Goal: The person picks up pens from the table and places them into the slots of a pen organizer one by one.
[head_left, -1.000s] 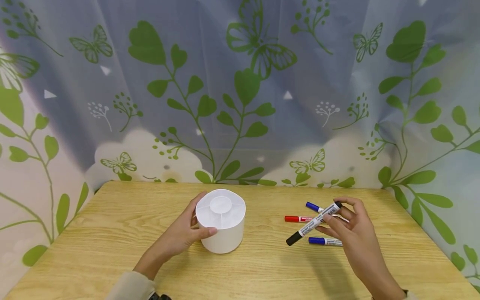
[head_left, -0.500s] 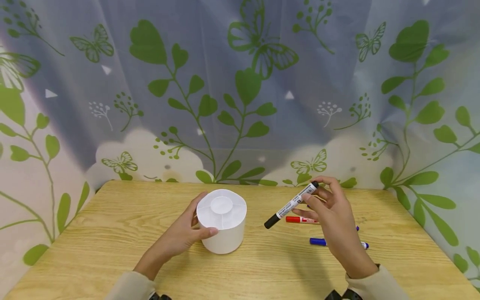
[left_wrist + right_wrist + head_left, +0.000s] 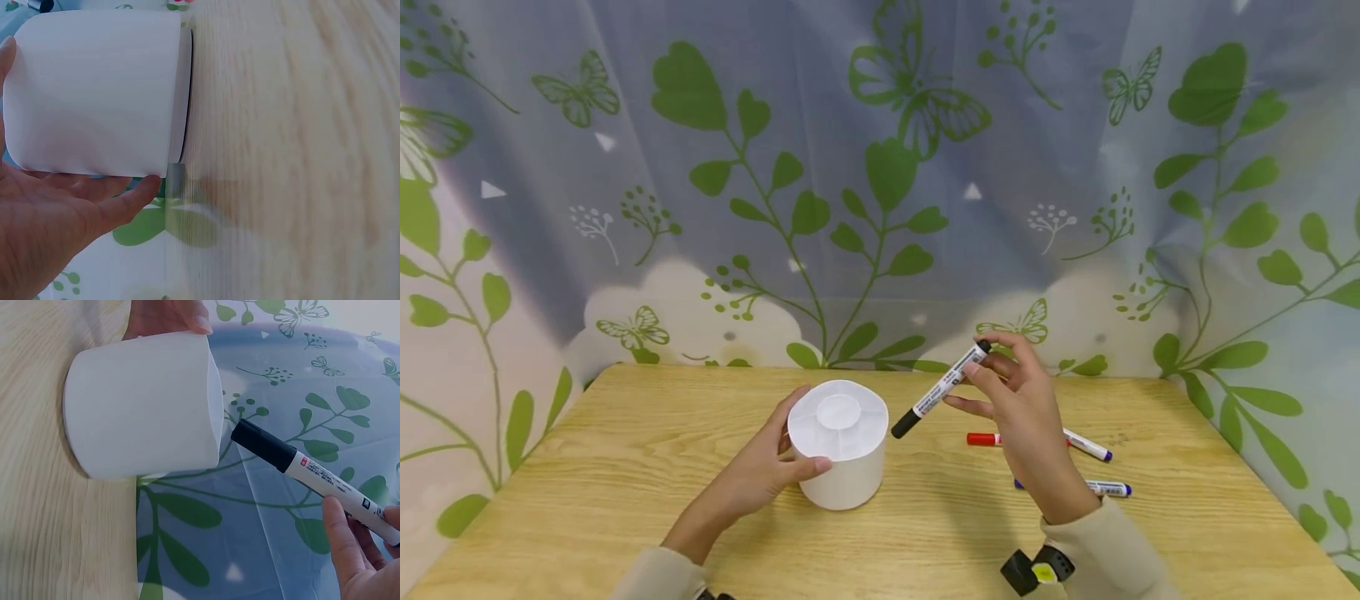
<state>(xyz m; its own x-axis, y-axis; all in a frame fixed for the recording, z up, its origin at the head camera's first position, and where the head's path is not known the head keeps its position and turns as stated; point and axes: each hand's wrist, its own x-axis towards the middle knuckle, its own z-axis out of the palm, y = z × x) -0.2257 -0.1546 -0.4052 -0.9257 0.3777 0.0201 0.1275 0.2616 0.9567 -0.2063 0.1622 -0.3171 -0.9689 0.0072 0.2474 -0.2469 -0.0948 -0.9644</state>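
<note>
A white round organizer with a divided top stands on the wooden table. My left hand holds its left side, thumb at the front near the rim and fingers behind. In the left wrist view its smooth wall lies against the fingers. My right hand pinches a black marker with a white barrel, tilted with its black cap down and left. That capped end is just right of the organizer's rim, apart from it.
On the table to the right lie a red marker and blue markers, one farther back and another nearer, partly hidden by my right hand. Behind the table hangs a leaf-patterned curtain.
My right hand has carried the black marker left, from above the other markers to beside the organizer's rim. The left hand and the organizer have stayed in place.
</note>
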